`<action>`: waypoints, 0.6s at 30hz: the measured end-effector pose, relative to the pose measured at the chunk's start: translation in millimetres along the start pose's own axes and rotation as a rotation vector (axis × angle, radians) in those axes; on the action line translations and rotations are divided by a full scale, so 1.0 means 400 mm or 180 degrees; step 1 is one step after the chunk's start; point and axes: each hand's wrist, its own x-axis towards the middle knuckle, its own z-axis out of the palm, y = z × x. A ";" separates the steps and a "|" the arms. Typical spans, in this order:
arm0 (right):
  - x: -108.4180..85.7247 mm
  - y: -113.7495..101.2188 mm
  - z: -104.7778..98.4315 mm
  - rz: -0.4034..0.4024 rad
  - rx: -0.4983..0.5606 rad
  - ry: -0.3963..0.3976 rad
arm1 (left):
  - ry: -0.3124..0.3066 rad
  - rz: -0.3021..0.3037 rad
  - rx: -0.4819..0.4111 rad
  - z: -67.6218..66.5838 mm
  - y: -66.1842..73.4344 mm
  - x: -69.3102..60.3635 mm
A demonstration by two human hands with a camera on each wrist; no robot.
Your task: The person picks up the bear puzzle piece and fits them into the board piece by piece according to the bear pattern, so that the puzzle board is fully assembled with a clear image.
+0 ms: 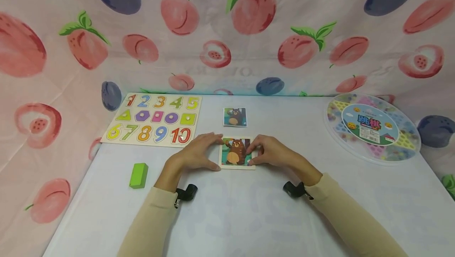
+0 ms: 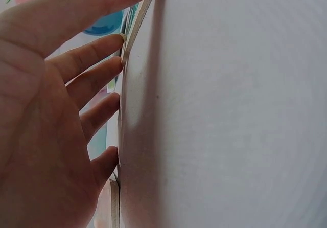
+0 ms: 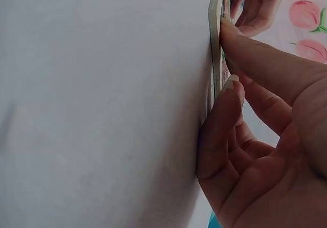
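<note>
A square bear puzzle [image 1: 235,153] in a pale wooden frame lies flat on the table between both hands. My left hand [image 1: 197,152] rests at its left side, thumb by the near corner and fingers toward the far corner. In the left wrist view, the fingers [image 2: 97,82] of that hand are fairly straight. From the right, my right hand [image 1: 271,151] grips the puzzle's side, its index finger and thumb over the picture. The right wrist view shows the thumb [image 3: 255,54] on the puzzle's face and other fingers curled by the edge. A small bear picture card [image 1: 235,117] lies just beyond.
A number-and-shape board [image 1: 153,119] lies at the back left, with a green block [image 1: 138,175] nearer on the left. A round, clear-covered game box [image 1: 373,126] sits at the back right. Fruit-patterned cloth [image 1: 213,20] hangs behind the white table [image 1: 234,217].
</note>
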 end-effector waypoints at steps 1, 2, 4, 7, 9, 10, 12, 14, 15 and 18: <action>0.000 -0.001 0.000 0.0009 -0.0002 0.0001 | -0.0003 0.0005 0.0003 0.000 0.000 0.000; -0.001 -0.001 0.000 0.0006 -0.0011 0.0001 | -0.0004 0.0010 0.0009 0.000 0.000 -0.001; -0.002 -0.001 0.001 -0.0002 -0.0027 0.0001 | -0.0009 0.0017 0.0016 -0.001 0.001 -0.002; -0.004 -0.004 0.002 0.0021 -0.0014 0.0001 | -0.0007 0.0022 0.0008 -0.002 0.002 -0.003; -0.004 -0.005 0.004 0.0014 -0.0002 -0.0010 | -0.0009 0.0021 -0.0006 -0.003 0.001 -0.004; -0.004 -0.005 0.005 0.0007 0.0010 -0.0023 | -0.0010 0.0015 -0.0018 -0.004 0.001 -0.005; -0.003 -0.005 0.007 -0.0006 0.0033 -0.0055 | -0.0015 0.0005 -0.0028 -0.004 -0.001 -0.008; -0.003 -0.004 0.008 -0.0019 0.0046 -0.0081 | -0.0029 -0.0005 -0.0039 -0.004 -0.002 -0.008; -0.004 -0.006 0.008 -0.0022 0.0052 -0.0095 | -0.0034 -0.0009 -0.0038 -0.004 -0.003 -0.007; -0.007 -0.011 0.006 -0.0024 0.0040 -0.0110 | -0.0046 -0.0015 -0.0043 -0.003 -0.005 -0.005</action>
